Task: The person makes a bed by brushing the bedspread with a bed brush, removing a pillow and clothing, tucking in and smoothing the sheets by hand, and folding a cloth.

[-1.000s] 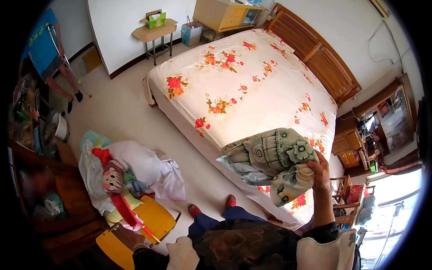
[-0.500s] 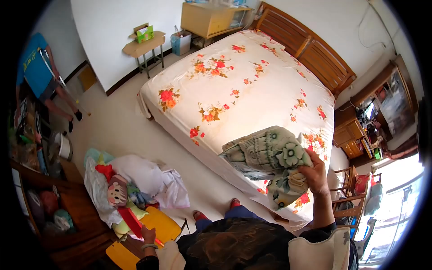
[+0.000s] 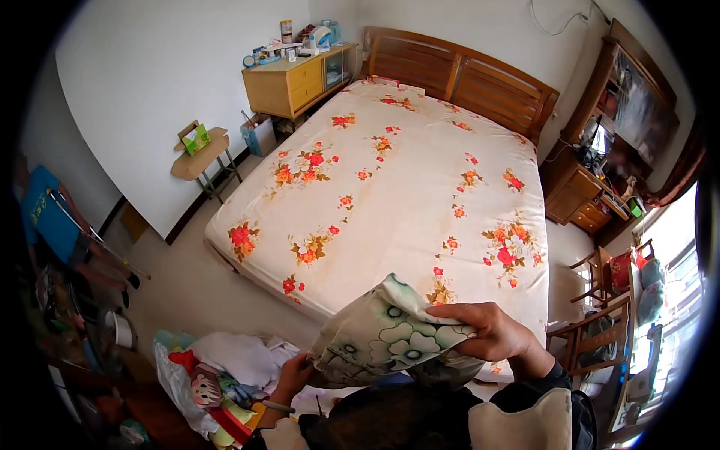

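A bundled pale cloth with green flowers is held up in front of my body, over the near edge of the bed. My right hand pinches its upper right part, fingers closed on a fold. At its left end, my left hand is closed on the edge, fingers partly hidden. Beyond it, the bed wears a cream sheet with red and orange flowers, fairly smooth. Whether the cloth is a sheet or a cover cannot be made out.
A pile of bedding with a doll-faced cushion lies on a seat at lower left. Another person with a crutch stands at far left. A small table, a yellow cabinet and wooden chairs surround the bed.
My left hand has come from the pile on the left to grip the cloth. My right hand has drawn the cloth lower and closer to my body. The view has shifted.
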Demonstrator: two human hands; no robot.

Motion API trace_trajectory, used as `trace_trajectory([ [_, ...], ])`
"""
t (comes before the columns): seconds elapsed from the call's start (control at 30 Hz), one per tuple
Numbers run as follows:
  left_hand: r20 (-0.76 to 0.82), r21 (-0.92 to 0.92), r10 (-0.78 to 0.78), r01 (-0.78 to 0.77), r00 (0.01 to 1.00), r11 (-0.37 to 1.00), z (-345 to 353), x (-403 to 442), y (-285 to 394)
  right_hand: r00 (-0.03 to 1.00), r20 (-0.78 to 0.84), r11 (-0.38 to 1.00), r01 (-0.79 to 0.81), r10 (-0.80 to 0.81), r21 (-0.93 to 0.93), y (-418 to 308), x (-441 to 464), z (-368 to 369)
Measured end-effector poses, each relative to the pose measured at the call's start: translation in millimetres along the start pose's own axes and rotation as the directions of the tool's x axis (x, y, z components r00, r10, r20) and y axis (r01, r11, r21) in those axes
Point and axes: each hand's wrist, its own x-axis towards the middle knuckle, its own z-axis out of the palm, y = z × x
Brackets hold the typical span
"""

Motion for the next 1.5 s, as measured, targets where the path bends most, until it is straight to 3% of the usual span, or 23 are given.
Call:
trace_trajectory([
  [0.1,-0.015,-0.041,-0.056,0.055,0.998,0.998,31.8,-12.0,-0.4,0.996,-0.064,0.997,-0.063,0.066,0.046,22.3,-3.8,-27.6],
  [0.13,-0.110,-0.071,-0.064,0.057,0.992,0.996,41.5,-19.0,10.7,0.998,-0.031,0.997,-0.058,0.060,0.050,32.3,-3.2,-36.5],
  [0.2,-0.225,-0.106,-0.094,0.072,0.970,0.992,50.7,-27.3,30.9,0.961,-0.230,0.982,-0.123,0.154,0.145,57.8,-1.6,-49.2],
  [0.23,-0.297,-0.038,-0.063,0.054,0.953,0.998,53.1,-28.4,41.5,0.947,-0.255,0.963,-0.138,0.198,0.233,73.0,1.4,-54.8],
  [0.27,-0.367,0.031,-0.029,0.044,0.930,0.999,54.2,-27.1,50.9,0.926,-0.335,0.977,-0.118,0.173,0.180,98.7,1.7,-59.8],
  [0.33,-0.461,0.062,0.053,-0.027,0.886,0.998,56.0,-17.6,63.0,0.859,-0.413,0.906,-0.125,0.303,0.405,122.1,4.2,-63.9],
  [0.43,-0.443,0.134,0.071,-0.012,0.894,0.991,42.2,-5.0,107.6,0.774,-0.509,0.875,-0.118,0.377,0.469,155.3,0.0,-63.2],
  [0.53,-0.393,0.229,0.172,-0.084,0.903,0.970,36.6,14.2,122.6,0.736,-0.562,0.881,-0.099,0.378,0.462,173.2,-1.5,-61.5],
  [0.6,-0.327,0.237,0.221,-0.147,0.919,0.960,31.5,29.9,123.9,0.701,-0.566,0.822,-0.050,0.434,0.568,168.8,6.1,-59.2],
  [0.87,-0.257,0.182,0.194,-0.150,0.947,0.972,-42.0,90.9,106.5,0.669,-0.626,0.893,-0.130,0.400,0.432,160.7,97.4,-47.7],
  [0.93,-0.261,0.271,0.254,-0.182,0.931,0.945,-73.7,109.1,93.1,0.667,-0.633,0.888,-0.096,0.393,0.450,161.3,134.2,-40.7],
  [1.0,-0.199,0.251,0.233,-0.180,0.952,0.951,-109.7,119.9,92.8,0.659,-0.623,0.898,-0.208,0.421,0.387,163.0,171.4,-34.9],
  [1.07,-0.182,0.349,0.313,-0.236,0.932,0.907,-139.2,134.5,80.3,0.617,-0.607,0.864,-0.313,0.501,0.395,160.9,208.0,-24.5],
  [1.13,-0.186,0.418,0.459,-0.352,0.869,0.837,-168.6,145.8,92.9,0.644,-0.565,0.856,-0.412,0.517,0.314,171.4,227.4,-18.3],
  [1.2,-0.144,0.447,0.571,-0.462,0.808,0.766,-190.2,166.1,82.9,0.596,-0.534,0.800,-0.436,0.600,0.412,192.6,236.9,-8.4],
  [1.27,-0.107,0.479,0.590,-0.478,0.800,0.736,-207.8,176.6,83.6,0.599,-0.475,0.761,-0.454,0.645,0.463,202.9,247.9,-1.0],
  [1.37,-0.084,0.529,0.628,-0.500,0.774,0.686,-231.0,185.4,102.4,0.555,-0.449,0.711,-0.596,0.700,0.372,223.1,265.6,4.6],
  [1.5,-0.137,0.532,0.694,-0.539,0.707,0.653,-251.2,193.3,106.1,0.557,-0.442,0.700,-0.649,0.703,0.297,263.2,291.0,11.5],
])
